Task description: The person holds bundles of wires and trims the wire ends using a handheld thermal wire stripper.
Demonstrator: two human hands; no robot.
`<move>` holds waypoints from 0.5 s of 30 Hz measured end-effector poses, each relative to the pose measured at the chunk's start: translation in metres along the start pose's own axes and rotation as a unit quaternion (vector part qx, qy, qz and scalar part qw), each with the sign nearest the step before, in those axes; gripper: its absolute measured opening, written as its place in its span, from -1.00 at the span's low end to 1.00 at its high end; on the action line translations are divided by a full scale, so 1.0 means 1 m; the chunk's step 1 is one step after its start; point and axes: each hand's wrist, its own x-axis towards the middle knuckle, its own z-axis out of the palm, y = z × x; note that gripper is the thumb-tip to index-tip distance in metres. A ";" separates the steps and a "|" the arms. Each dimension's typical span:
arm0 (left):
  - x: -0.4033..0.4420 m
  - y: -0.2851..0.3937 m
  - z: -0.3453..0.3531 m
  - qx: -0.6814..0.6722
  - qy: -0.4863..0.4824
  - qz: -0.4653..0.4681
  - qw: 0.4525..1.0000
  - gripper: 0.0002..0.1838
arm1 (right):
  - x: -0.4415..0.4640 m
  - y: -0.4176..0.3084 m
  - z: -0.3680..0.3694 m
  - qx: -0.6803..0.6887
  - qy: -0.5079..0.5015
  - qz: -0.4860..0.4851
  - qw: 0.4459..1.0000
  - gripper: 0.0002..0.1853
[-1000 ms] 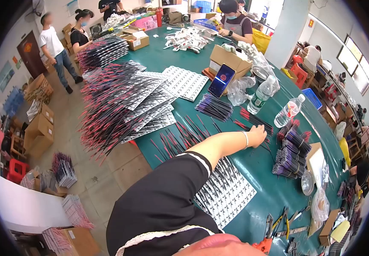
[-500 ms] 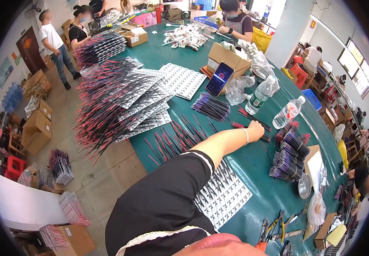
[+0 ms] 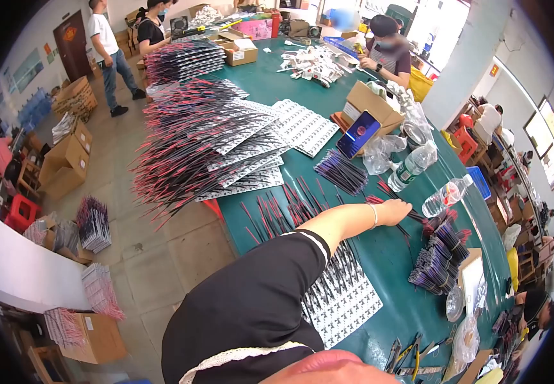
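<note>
My left hand [image 3: 393, 212] reaches across the green table, a thin bracelet at its wrist. Its fingers are curled together over loose red-and-black wires [image 3: 389, 189]; whatever they hold is hidden. Beneath my forearm lies a white board with a grid of small dark parts [image 3: 347, 310]; black wires with red ends [image 3: 270, 214] stand in its far part. Beyond the hand lies a bundle of purple-and-black wires [image 3: 341, 171]. More tied wire bundles [image 3: 435, 264] are stacked to its right. My right hand is out of view.
Stacked wired boards [image 3: 193, 147] cover the table's left side. A phone [image 3: 359, 134] leans on a cardboard box [image 3: 374, 105]. Two plastic bottles [image 3: 412, 166] are near my hand. Pliers [image 3: 408, 352] lie near the front edge. A co-worker [image 3: 389, 54] sits across the table.
The whole view has shifted, with the table scene moving right and down. My left hand stays over the loose wires, turned flatter and slightly nearer the stacked bundles.
</note>
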 end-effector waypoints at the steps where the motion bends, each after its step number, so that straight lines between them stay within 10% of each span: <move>1: 0.005 0.001 -0.004 -0.039 0.031 -0.006 0.999 -0.70 | 0.000 0.000 0.000 -0.002 -0.002 0.001 1.000 -0.55; 10: 0.004 0.046 -0.059 -0.331 0.261 -0.029 0.906 -0.67 | 0.005 -0.003 0.000 -0.019 -0.004 -0.006 1.000 -0.53; 15: 0.001 0.047 -0.034 -0.344 0.226 -0.098 0.906 -0.75 | 0.006 -0.005 -0.002 -0.026 -0.009 -0.019 0.999 -0.53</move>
